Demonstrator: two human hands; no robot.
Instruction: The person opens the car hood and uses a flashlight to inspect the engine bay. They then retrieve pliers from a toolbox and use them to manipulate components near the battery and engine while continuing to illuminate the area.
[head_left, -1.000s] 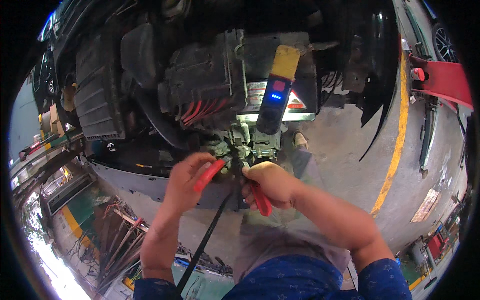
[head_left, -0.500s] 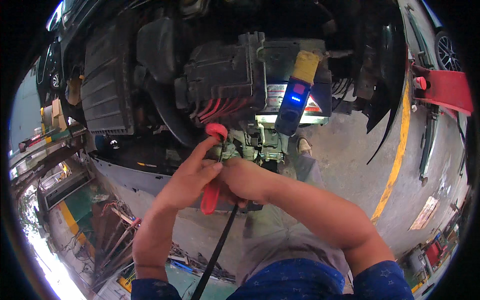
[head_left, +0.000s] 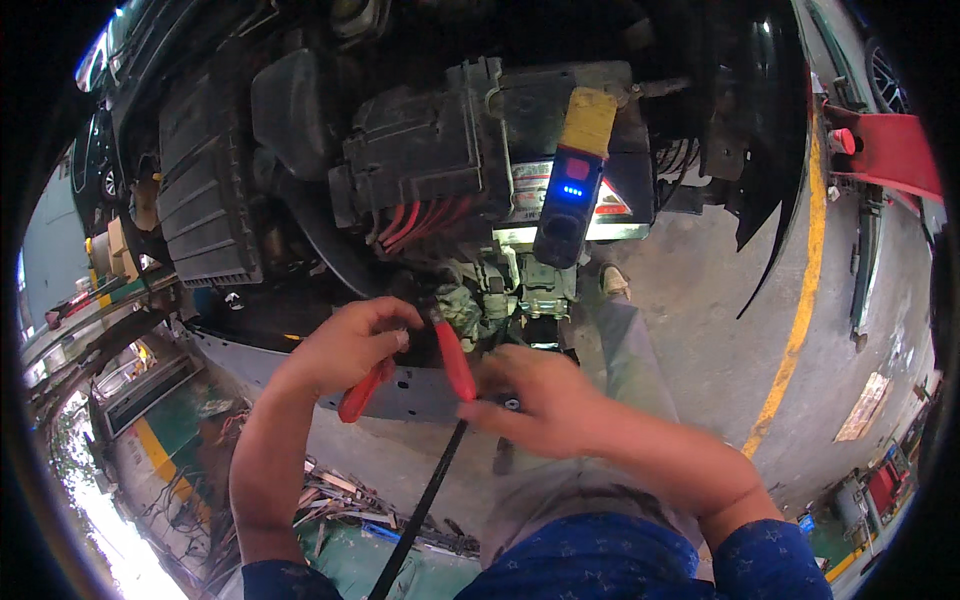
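Observation:
My left hand (head_left: 350, 345) is closed on a red handle (head_left: 360, 398), left of exposed metal engine-bay parts (head_left: 475, 290). My blurred right hand (head_left: 535, 400) grips the end of another red handle (head_left: 450, 355), which has a metal end pointing up toward those parts; whether the handles form one tool I cannot tell. A black work light (head_left: 568, 215) with blue indicator dots and a yellow top lies on the battery (head_left: 632, 180), above my hands. A long black strap or bar (head_left: 425, 500) runs from my right hand's area down to the lower edge.
The black air box (head_left: 205, 200), fuse box (head_left: 415, 150) and grey bumper (head_left: 250, 355) surround the work. A red lift arm (head_left: 890, 150) is at right, beside a yellow floor line (head_left: 795, 340). Metal scraps (head_left: 340, 495) lie at lower left; a shod foot (head_left: 615, 280) shows below.
The red handles were together at my hands half a second ago and are now separated and differently angled. My left hand moved left, my right hand slightly right and down.

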